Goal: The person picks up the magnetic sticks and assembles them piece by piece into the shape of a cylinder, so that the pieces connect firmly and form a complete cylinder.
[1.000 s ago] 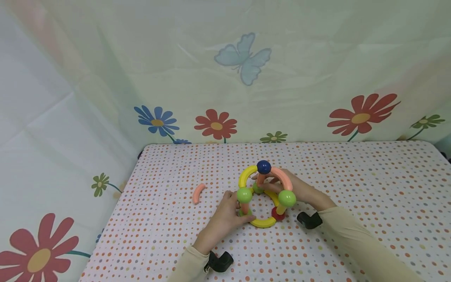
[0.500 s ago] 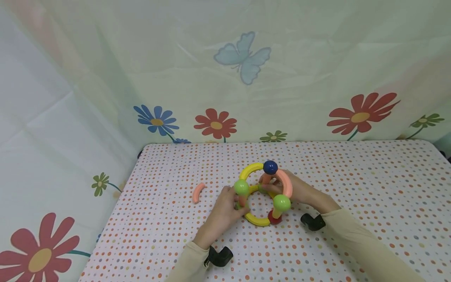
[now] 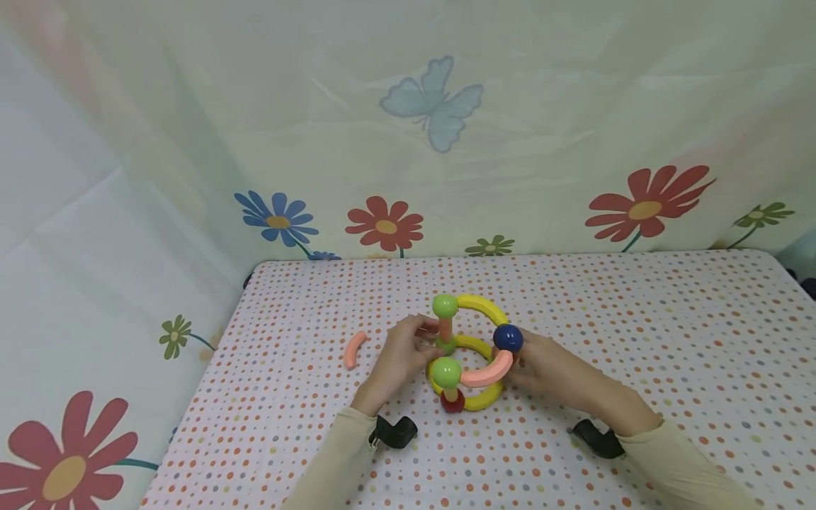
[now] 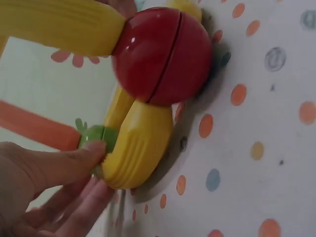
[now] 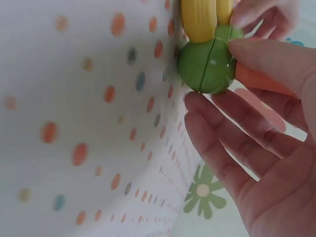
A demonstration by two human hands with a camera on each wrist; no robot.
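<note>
A ball-and-rod building toy (image 3: pixel 482 306) stands on the table, with curved rods forming an upper and a lower ring. Its upper level has a blue ball (image 3: pixel 508 338) at the right and two green balls at the left, the gap between these unbridged. A red ball (image 4: pixel 163 54) is at the lower front. My left hand (image 3: pixel 403 350) pinches the lower left side, thumb at a yellow curved rod (image 4: pixel 140 143) beside a green ball. On the right, my right hand (image 3: pixel 551 368) holds a lower green ball (image 5: pixel 206 66) between thumb and fingertips.
A loose pink curved rod (image 3: pixel 354 350) lies on the dotted table (image 3: pixel 287 425), left of my left hand. Behind the table hangs a flowered curtain (image 3: pixel 542 142). Black wrist cameras sit under both wrists, close to the tabletop.
The toy has turned clockwise as seen from above: its blue ball went from the back to the right, the pink upper rod from right to front. My right hand has come nearer the front.
</note>
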